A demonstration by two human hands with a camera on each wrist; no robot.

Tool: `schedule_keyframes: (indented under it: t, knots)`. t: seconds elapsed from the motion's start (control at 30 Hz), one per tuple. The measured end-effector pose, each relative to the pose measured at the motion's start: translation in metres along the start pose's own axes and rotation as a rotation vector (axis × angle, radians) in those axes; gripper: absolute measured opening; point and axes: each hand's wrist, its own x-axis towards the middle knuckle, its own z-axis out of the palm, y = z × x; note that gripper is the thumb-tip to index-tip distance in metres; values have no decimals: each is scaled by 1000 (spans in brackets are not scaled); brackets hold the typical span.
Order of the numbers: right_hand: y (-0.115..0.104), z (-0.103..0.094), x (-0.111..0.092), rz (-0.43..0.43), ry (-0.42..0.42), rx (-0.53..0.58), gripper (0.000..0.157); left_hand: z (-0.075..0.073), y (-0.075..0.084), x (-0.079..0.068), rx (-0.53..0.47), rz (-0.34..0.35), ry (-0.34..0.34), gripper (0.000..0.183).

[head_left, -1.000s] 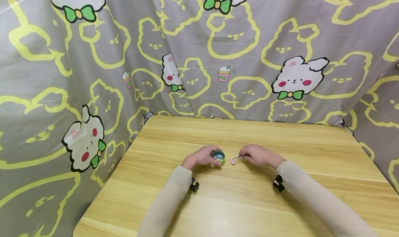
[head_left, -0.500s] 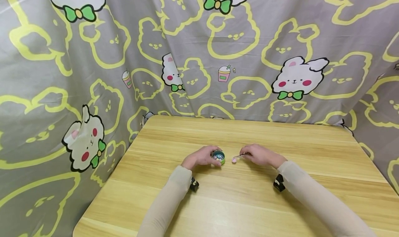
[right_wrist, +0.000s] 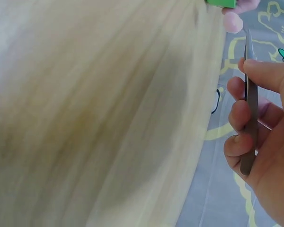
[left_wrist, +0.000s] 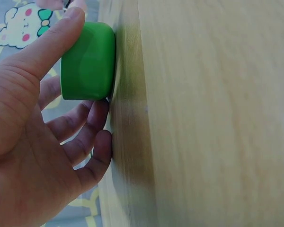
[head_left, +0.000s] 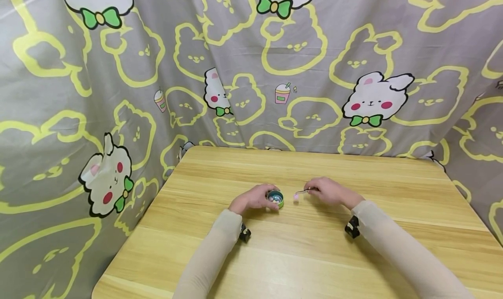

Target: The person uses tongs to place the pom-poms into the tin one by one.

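My left hand (head_left: pixel 256 197) holds a small green container (left_wrist: pixel 89 61) standing on the table, thumb on the near side and fingers around the far side. Several small pale pieces lie inside the container, as the head view shows. In my right hand (head_left: pixel 329 190) is a pair of dark metal tweezers (right_wrist: pixel 251 118), pinched between thumb and fingers. At the bent tips of the tweezers hangs a small pink ball (right_wrist: pixel 233 22), just right of the container and apart from it. In the head view the pink ball is slightly above the tabletop.
The light wooden table (head_left: pixel 267 255) extends around both hands. A grey curtain (head_left: pixel 243 41) with yellow outlines and cartoon animals hangs behind the table and along its left and right sides. Black straps with small devices (head_left: pixel 352 227) sit at both wrists.
My right hand has risen a little and shifted slightly right, lifting the pink ball in the tweezers off the table. My left hand and the green container have stayed in place.
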Motion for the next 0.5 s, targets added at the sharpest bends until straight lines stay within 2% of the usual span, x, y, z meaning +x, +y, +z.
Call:
schedule_keyframes:
  t: [0.17,0.5]
  knots:
    - [0,-6,3,-10,18,-4,12,0,0,0,-8,0,-1,57]
    - [-5,-19,8,51,-19,12,14,1,0,0,-34,-16,1,58]
